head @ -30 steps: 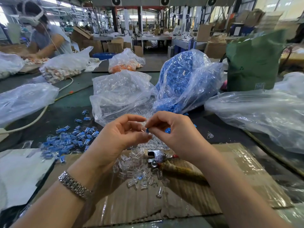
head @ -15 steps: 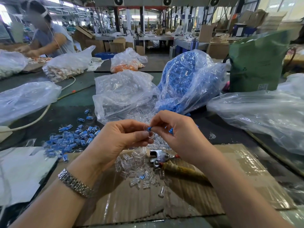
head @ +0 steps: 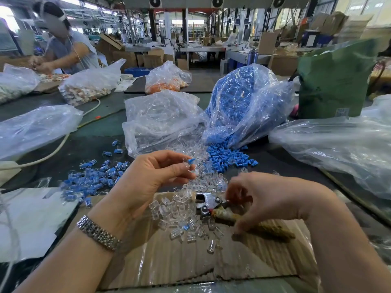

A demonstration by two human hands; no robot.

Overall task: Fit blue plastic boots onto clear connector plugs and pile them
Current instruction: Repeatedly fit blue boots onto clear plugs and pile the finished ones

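My left hand [head: 156, 176] pinches a clear plug with a blue boot [head: 189, 162] on it, held above the table. My right hand [head: 266, 199] is lower, blurred, its fingers and thumb curled round the handle of the pliers [head: 208, 205] lying on the cardboard [head: 190, 263]. Loose clear plugs [head: 179, 216] lie between my hands. Blue boots [head: 228, 157] spill from their bag [head: 243, 102]. The clear plug bag [head: 160, 119] lies beside it. A pile of fitted plugs [head: 91, 178] lies to the left.
A green bag [head: 334, 81] stands at the back right. Big clear plastic bags lie on the right [head: 338, 144] and the left [head: 36, 125]. A white cable [head: 53, 149] crosses the left side, above a white sheet [head: 31, 218]. Another person [head: 63, 49] works at the far left.
My hands have parted. The right hand let go of the plug and dropped onto the pliers. The left hand keeps the booted plug and has moved slightly left.
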